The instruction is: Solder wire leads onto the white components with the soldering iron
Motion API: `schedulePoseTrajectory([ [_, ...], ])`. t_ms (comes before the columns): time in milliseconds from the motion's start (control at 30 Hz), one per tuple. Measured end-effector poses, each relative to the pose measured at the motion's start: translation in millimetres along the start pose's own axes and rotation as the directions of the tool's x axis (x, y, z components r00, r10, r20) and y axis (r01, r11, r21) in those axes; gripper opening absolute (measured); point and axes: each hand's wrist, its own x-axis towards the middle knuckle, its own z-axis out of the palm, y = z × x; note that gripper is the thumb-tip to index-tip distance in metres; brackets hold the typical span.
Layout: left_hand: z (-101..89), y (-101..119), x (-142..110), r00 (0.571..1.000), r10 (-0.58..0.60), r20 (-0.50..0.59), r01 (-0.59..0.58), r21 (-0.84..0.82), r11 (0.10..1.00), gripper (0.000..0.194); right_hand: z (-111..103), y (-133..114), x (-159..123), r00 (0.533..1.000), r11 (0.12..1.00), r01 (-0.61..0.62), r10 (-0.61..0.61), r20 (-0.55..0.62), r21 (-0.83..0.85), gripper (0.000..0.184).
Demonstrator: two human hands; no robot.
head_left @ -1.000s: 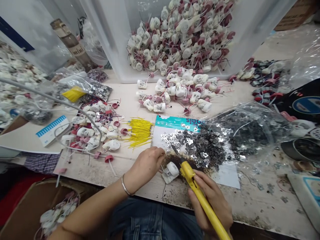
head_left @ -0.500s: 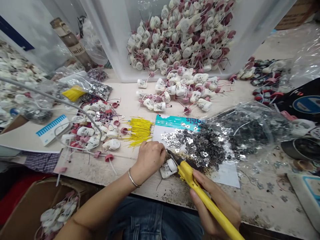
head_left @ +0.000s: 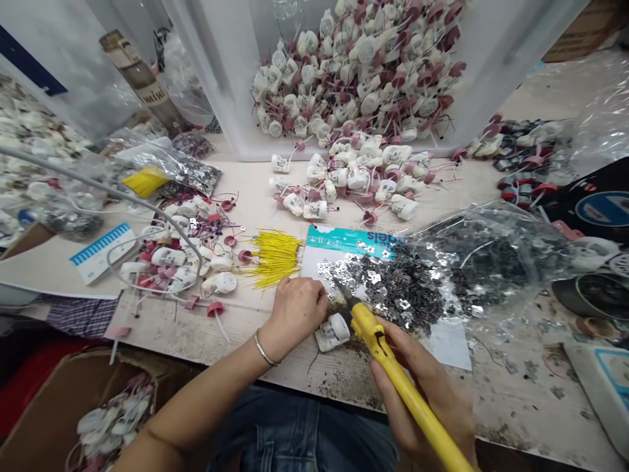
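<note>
My right hand (head_left: 422,387) grips a yellow soldering iron (head_left: 381,347). Its dark tip points up and left, over the near edge of the small metal plates (head_left: 373,275). Curled into a fist on the table, my left hand (head_left: 301,305) is just left of the tip; whatever its fingers hold is hidden. A white plastic part (head_left: 334,332) with a round end lies beside that fist, and a thin wire trails from it. Behind the left hand lies a bundle of yellow wires (head_left: 276,259).
At the back, a translucent bin (head_left: 226,85) holds many white and pink parts. Similar parts (head_left: 354,174) lie before it, with another pile (head_left: 181,249) on the left. A clear bag (head_left: 496,262) of metal plates is at the right. A cardboard box (head_left: 44,426) stands lower left.
The soldering iron's tip has moved up and to the right, away from my left hand and the white part. My left hand has stayed almost still.
</note>
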Motion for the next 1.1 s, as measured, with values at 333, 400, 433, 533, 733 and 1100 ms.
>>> schedulePoseTrajectory([
  [333, -5.7, -9, -12, 0.999, -0.007, 0.042, 0.007, 0.002, 1.0, 0.022, 32, 9, -22, 1.0, 0.988, 0.006, -0.003, -0.018, 0.156, 0.049],
  [400, -4.8, -12, -16, 0.999, 0.0, 0.054, 0.001, -0.015, 1.0, 0.02, 21, 7, -24, 1.0, 0.991, 0.006, -0.002, -0.028, 0.137, 0.053],
  [433, -4.0, -13, -17, 0.999, 0.003, 0.054, -0.002, -0.024, 1.0, 0.02, 15, 6, -26, 1.0, 0.993, -0.006, 0.009, -0.023, 0.117, 0.049],
  [533, -0.9, -15, -18, 0.999, 0.006, 0.041, -0.004, -0.042, 0.999, 0.019, 0, 8, -31, 0.999, 0.996, -0.035, 0.034, 0.008, 0.082, 0.038],
  [733, 0.4, -15, -18, 1.0, 0.016, 0.027, -0.015, -0.04, 0.999, 0.018, -9, 11, -32, 0.985, 0.997, 0.025, -0.037, 0.167, 0.076, 0.045],
  [1100, 0.3, -13, -17, 1.0, -0.002, 0.028, 0.003, -0.04, 0.999, 0.019, -18, 9, -19, 0.956, 0.995, 0.081, -0.093, 0.277, 0.056, 0.046],
])
